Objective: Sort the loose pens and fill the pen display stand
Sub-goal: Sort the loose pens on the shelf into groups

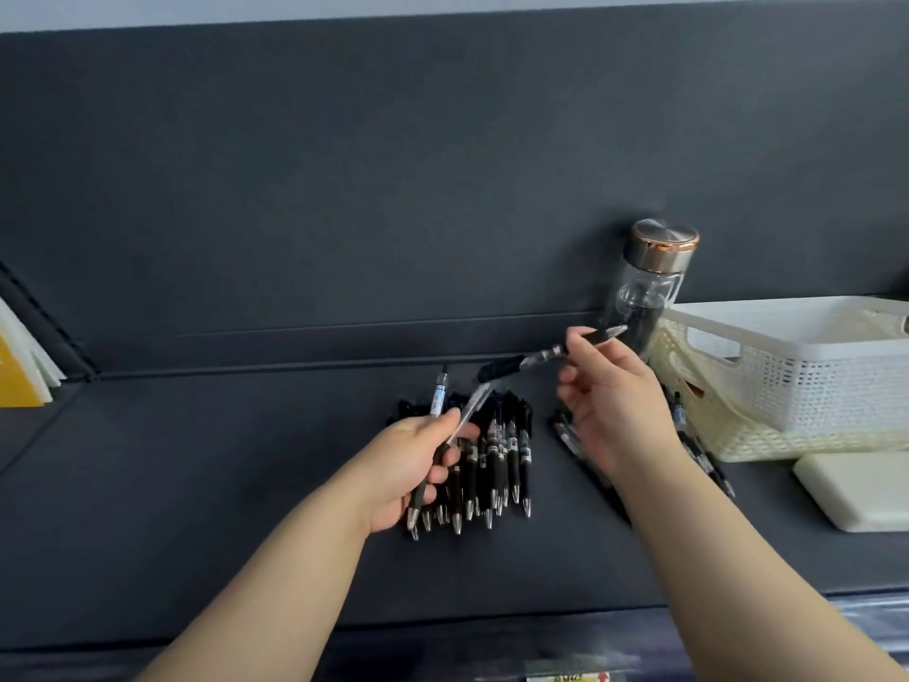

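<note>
Two bare forearms enter from the bottom edge: left forearm, right forearm. The left hand is curled round what looks like two pens, tips pointing down toward the camera and clear barrels sticking up past the fingers. The right hand is raised above the tabletop and pinches a single pen between thumb and fingertips. That pen lies roughly level and is motion-blurred.

The sorted pile lies just right of the left hand, black pens parallel with silver tips toward the camera. More loose pens lie under the right wrist and run on toward the cream basket. No display stand is in view.

Handling, as a judgement:
- The pens are light, stiff plastic.
- Clear barrels are likely slick, while the black rubber grip sections give better hold.
- Best pinch point is mid-barrel or on the grip.
- They are round, so they roll if dropped loose.
- A bundle in one fist can fan out or slip.

A white basket sits inside the cream one, with a glass bottle behind and a white flat block in front. Folders are at far left.
</note>
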Motion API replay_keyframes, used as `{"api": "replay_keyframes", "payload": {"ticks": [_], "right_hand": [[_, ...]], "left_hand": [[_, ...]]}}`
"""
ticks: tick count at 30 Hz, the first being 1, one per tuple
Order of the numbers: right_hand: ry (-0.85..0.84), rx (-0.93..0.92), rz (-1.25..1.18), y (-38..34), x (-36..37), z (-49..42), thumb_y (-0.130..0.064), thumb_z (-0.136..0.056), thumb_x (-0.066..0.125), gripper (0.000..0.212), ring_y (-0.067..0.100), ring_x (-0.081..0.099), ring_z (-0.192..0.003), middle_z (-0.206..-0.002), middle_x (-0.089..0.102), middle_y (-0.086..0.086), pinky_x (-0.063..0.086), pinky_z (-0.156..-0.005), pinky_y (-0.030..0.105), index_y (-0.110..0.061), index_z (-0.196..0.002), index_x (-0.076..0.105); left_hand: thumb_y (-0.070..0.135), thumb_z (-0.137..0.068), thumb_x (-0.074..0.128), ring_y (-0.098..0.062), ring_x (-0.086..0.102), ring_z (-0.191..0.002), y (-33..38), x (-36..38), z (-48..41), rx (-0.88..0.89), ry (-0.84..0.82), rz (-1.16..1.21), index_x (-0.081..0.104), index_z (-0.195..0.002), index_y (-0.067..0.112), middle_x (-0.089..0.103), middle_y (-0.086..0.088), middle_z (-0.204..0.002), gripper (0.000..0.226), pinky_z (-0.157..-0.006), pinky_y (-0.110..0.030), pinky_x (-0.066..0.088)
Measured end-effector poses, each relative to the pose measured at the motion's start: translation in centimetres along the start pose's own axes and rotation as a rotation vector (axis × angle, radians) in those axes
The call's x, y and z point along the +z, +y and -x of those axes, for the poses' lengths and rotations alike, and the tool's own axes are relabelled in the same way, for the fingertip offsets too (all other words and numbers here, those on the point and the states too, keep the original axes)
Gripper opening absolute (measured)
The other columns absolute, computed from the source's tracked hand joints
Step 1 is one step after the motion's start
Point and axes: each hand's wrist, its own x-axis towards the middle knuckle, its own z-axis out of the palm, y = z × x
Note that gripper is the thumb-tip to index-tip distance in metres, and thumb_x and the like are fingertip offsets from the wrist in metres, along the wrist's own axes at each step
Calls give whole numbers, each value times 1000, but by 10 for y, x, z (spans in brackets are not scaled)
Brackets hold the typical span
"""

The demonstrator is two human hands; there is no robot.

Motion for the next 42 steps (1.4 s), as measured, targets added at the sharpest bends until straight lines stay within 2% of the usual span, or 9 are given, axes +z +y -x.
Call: {"api": "replay_keyframes", "payload": {"ticks": [5,10,14,17,22,27,32,35,42], "right_hand": [[-63,-273,371,7,-7,9,-3,-87,61,18,11,66,-73,-71,68,-3,54,-72,19,-20,-87,67],[-217,-716,943,34,-9,14,-5,-83,64,19,-2,58,-86,-92,64,-11,42,-80,6,-22,-91,71],[-424,-813,1212,55,-6,21,-9,-80,51,29,13,64,-93,-108,65,1,52,-81,20,-17,-99,71],[-594,-741,1432,67,-4,23,-8,-75,42,41,24,67,-93,-114,64,2,58,-66,33,-21,-102,69],[-699,-599,1509,72,-5,19,10,-78,43,61,21,47,-122,-133,52,-1,47,-96,33,-23,-127,57],[-338,-407,1136,42,1,24,-13,-92,50,27,-7,58,-83,-95,65,-12,35,-74,-1,-18,-115,65],[-156,-168,900,23,-11,18,-22,-90,57,13,0,64,-71,-74,69,-10,52,-74,25,-26,-92,68],[-78,-146,991,12,-30,16,-13,-90,55,18,-5,59,-56,-71,68,-8,47,-63,14,-27,-92,66],[-123,-96,1230,-16,-61,14,-11,-92,45,28,14,62,-68,-70,63,-9,53,-64,30,-25,-96,70]], "left_hand": [[21,-98,46,-7,36,-45,3,-11,-4,4,110,179,62,-111,9,46,2,-58,24,-38,-17,27],[13,-98,44,-9,39,-44,-1,-10,-6,18,138,199,60,-108,13,49,2,-56,19,-40,-18,32],[9,-97,44,-14,46,-50,0,-13,-7,16,230,250,60,-98,12,52,-2,-60,17,-42,-20,42],[9,-96,46,-14,48,-50,0,-15,-9,3,281,278,57,-91,12,51,-4,-62,13,-44,-23,48],[14,-95,51,-13,44,-48,-1,-15,-13,2,292,189,56,-91,11,52,-2,-54,7,-46,-25,46],[33,-98,43,-9,36,-45,10,11,-9,80,226,46,55,-94,15,42,2,-53,22,-40,-20,35],[30,-101,32,-11,37,-46,11,66,-12,104,135,2,49,-95,14,42,-1,-59,24,-38,-20,31],[21,-101,31,-15,40,-48,9,97,-18,44,65,78,45,-93,12,44,-5,-62,19,-39,-21,35],[32,-103,31,-22,59,-71,26,148,-30,-137,-44,189,50,-106,15,60,-10,-88,25,-60,-35,52]]}}
